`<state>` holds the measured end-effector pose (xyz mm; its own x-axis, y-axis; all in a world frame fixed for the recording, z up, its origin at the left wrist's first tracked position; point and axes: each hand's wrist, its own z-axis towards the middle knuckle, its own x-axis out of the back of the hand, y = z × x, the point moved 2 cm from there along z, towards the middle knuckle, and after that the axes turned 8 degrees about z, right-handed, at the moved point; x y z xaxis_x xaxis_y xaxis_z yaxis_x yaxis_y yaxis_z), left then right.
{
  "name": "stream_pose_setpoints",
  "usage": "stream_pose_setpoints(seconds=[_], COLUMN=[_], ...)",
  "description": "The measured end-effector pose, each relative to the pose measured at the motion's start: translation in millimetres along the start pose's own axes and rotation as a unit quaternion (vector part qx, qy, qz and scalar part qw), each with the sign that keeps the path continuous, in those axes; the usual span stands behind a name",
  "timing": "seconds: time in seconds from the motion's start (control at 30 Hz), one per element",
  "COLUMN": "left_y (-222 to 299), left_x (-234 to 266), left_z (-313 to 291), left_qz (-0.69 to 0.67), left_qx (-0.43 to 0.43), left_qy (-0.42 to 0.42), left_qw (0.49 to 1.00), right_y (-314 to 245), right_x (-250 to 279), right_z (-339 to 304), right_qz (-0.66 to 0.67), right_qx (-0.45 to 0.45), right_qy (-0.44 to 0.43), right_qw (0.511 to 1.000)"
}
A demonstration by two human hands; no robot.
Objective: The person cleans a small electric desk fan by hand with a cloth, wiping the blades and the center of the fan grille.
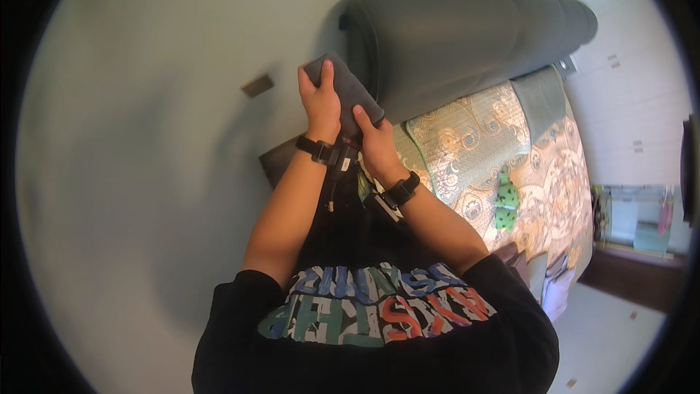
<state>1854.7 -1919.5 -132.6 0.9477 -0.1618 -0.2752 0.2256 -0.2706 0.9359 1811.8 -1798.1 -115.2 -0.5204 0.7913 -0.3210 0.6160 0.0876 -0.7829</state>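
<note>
Both hands hold a dark grey, folded, soft-looking bundle (350,91), probably cloth, up in front of the wall beside the padded headboard. My left hand (321,104) grips its left side, with a finger laid along the near face. Lower down, my right hand (376,144) closes on the bundle's lower right end, thumb on top. The fingers behind the bundle are hidden. Each wrist wears a black band, the left band (316,149) and the right band (402,189).
The grey headboard (445,36) rises behind a bed with a patterned mat (467,146). On the bed lie a green spotted item (507,203) and folded clothes (558,281). A dark cabinet edge (277,159) shows below my hands. A socket plate (257,86) is on the wall.
</note>
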Motion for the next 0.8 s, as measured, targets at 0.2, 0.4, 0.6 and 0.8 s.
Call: stream_pose_setpoints(seconds=[0.2,0.4,0.6,0.8], left_y=[-11.3,-125.0,-208.1,-155.8], left_x=[-61.3,-48.3,-6.9,38.7], left_z=[61.3,69.4,69.8,80.7], left_qz=[0.154,0.193,0.210,0.116], left_qx=[-0.072,0.042,0.137,0.494], left_qy=[-0.028,0.003,-0.145,-0.247], left_qw=[0.985,0.980,0.957,0.825], right_y=[-8.8,13.4,26.7,17.8], right_x=[-1.5,11.1,12.3,53.1], right_z=[65.7,73.4,74.9,44.4], right_qz=[0.021,-0.173,-0.158,-0.352], right_qx=[0.089,0.079,-0.154,-0.127], right_qy=[0.085,0.171,0.221,0.076], right_qw=[0.992,0.967,0.950,0.924])
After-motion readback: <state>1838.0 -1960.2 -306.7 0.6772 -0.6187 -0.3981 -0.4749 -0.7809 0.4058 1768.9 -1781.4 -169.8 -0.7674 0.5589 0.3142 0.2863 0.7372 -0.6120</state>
